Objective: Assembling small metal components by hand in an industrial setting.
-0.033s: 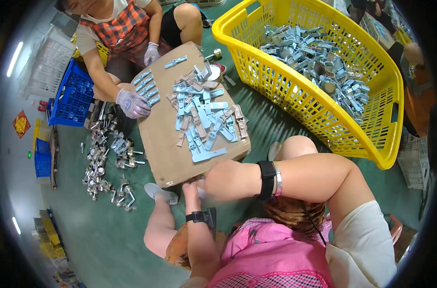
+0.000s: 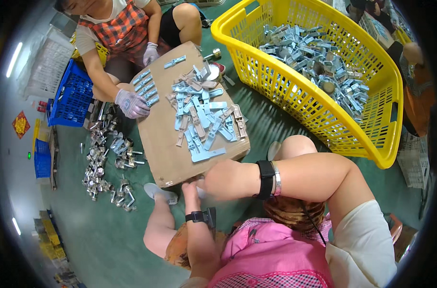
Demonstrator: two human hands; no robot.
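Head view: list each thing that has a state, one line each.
yellow basket: open-topped, partly filled with metal parts.
cardboard board: lying flat, strewn with blue-grey pieces.
left hand: at the board's near edge, grip unclear.
right hand: closed, contents hidden.
blue crate: open-topped, contents unclear.

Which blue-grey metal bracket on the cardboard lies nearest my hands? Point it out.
The L-shaped bracket at the near end of the pile, lying flat by the cardboard sheet edge. It sits just beyond your right hand; the others lie farther up.
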